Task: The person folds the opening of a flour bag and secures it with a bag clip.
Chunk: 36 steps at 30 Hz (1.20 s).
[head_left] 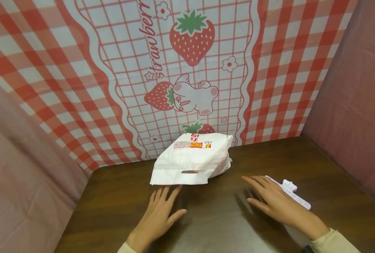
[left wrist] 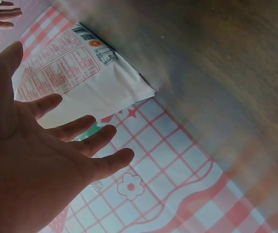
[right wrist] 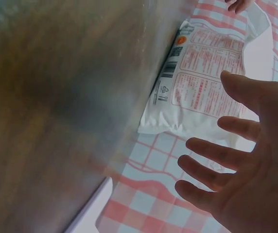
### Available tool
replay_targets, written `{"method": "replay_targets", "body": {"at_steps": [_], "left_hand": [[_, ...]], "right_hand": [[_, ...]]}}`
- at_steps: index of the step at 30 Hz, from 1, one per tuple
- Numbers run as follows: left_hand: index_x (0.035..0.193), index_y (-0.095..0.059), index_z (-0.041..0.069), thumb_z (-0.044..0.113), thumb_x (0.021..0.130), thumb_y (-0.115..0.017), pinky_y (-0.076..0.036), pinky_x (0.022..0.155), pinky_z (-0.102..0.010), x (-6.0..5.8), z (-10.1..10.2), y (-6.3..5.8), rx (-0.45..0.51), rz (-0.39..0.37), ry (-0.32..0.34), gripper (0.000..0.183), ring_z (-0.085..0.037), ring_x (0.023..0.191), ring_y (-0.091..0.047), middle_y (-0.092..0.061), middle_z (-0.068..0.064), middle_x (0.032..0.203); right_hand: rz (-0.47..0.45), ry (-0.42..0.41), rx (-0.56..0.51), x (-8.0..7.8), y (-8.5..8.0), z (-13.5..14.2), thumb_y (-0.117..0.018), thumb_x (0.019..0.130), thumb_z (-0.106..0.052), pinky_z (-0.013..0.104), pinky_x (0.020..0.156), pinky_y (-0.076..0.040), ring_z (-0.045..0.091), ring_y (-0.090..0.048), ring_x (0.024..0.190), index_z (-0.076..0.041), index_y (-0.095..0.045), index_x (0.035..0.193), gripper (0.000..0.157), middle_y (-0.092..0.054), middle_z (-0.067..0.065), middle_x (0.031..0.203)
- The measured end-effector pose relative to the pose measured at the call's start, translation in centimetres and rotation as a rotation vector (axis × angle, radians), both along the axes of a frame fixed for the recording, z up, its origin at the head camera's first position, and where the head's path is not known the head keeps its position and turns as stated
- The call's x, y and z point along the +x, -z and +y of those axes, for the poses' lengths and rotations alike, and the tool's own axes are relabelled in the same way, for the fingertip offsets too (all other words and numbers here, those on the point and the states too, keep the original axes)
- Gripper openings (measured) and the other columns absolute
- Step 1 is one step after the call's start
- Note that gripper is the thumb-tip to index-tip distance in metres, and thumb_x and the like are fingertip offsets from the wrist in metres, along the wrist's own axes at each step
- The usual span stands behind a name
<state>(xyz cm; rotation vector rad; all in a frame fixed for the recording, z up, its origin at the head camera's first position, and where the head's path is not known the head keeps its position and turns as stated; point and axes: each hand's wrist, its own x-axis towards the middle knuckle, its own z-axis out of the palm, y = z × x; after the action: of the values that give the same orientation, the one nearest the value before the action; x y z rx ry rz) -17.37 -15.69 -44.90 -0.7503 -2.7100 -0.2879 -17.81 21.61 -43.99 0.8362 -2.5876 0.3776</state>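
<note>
Facing wrist cameras only: bag's barcode

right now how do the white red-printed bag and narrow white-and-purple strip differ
The white red-printed plastic bag is large and bulging; the narrow white-and-purple plastic strip is small and straight. The bag has a handle slot; the strip carries ruler-like marks. Both rest on the brown table.
</note>
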Motion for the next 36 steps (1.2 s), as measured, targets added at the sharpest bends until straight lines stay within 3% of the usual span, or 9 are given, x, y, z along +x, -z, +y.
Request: {"method": "replay_targets", "body": {"at_steps": [6, 20, 27, 36], "left_hand": [[0.138, -0.034, 0.024, 0.056, 0.082, -0.05, -0.032, 0.092, -0.059, -0.4, 0.1, 0.1, 0.017, -0.026, -0.016, 0.066, -0.032, 0.118, -0.038, -0.036, -0.004, 0.135], [0.142, -0.025, 0.023, 0.054, 0.083, -0.05, -0.034, 0.089, -0.059, -1.8, 1.0, 0.9, 0.021, -0.062, -0.01, 0.07, -0.034, 0.118, -0.04, -0.034, -0.008, 0.138], [0.143, -0.02, 0.021, 0.054, 0.085, -0.048, -0.032, 0.091, -0.056, -1.8, 1.9, 1.3, 0.007, -0.076, 0.027, 0.073, -0.033, 0.121, -0.036, -0.033, -0.009, 0.139], [0.143, -0.017, 0.025, 0.054, 0.084, -0.049, -0.034, 0.089, -0.055, -2.6, 2.0, 1.0, 0.023, -0.063, -0.015, 0.073, -0.032, 0.122, -0.037, -0.035, -0.008, 0.138]], "right_hand": [[0.0, 0.022, 0.014, -0.4, -0.3, 0.0, -0.061, 0.081, -0.041, 0.044, 0.091, -0.036, 0.021, -0.042, 0.116, -0.021, -0.032, 0.139, 0.067, -0.046, 0.001, 0.129], [0.001, 0.025, 0.03, -1.4, -0.5, -0.4, -0.061, 0.081, -0.042, 0.047, 0.09, -0.037, 0.023, -0.04, 0.117, -0.021, -0.031, 0.139, 0.069, -0.045, 0.003, 0.129], [-0.033, 0.043, 0.019, -2.1, -0.1, -0.7, -0.057, 0.083, -0.045, 0.044, 0.092, -0.037, 0.023, -0.041, 0.116, -0.017, -0.034, 0.138, 0.066, -0.046, 0.003, 0.127], [-0.068, 0.061, 0.006, -3.4, 0.7, -0.5, -0.064, 0.08, -0.037, 0.047, 0.091, -0.038, 0.025, -0.043, 0.115, -0.014, -0.036, 0.137, 0.068, -0.047, 0.007, 0.127]]}}
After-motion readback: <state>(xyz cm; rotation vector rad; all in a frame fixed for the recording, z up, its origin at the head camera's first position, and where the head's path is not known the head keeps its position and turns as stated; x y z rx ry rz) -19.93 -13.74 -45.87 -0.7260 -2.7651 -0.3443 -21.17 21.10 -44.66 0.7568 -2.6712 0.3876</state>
